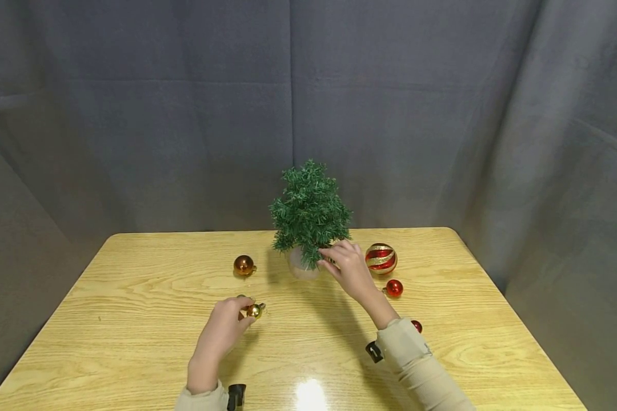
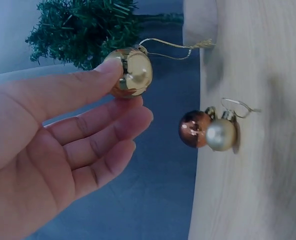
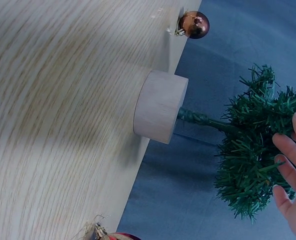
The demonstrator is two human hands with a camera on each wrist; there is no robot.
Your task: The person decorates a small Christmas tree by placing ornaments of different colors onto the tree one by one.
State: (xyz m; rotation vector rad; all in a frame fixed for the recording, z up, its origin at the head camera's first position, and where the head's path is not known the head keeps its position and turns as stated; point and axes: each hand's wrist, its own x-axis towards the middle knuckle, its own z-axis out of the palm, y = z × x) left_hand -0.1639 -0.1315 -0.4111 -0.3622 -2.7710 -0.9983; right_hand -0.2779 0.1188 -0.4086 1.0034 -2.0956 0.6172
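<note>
My left hand (image 1: 223, 328) pinches a shiny gold Christmas bauble (image 2: 137, 74) between thumb and fingers, its gold hanging string (image 2: 173, 45) trailing loose. It is raised above the table in the left wrist view. A small green artificial Christmas tree (image 1: 311, 205) stands upright on a pale round base (image 3: 161, 106). At its lower right side, my right hand (image 1: 347, 268) pinches a branch tip (image 1: 311, 256), with the fingers among the needles in the right wrist view. Close past the left hand sit a copper bauble (image 2: 194, 129) and a pale gold bauble (image 2: 221, 135).
A red and gold striped bauble (image 1: 381, 258) lies right of the tree, with a smaller red bauble (image 1: 393, 288) nearer. Another red bauble (image 1: 417, 326) is partly hidden by the right sleeve. Grey curtains (image 1: 133, 142) hang around the wooden table (image 1: 149, 342).
</note>
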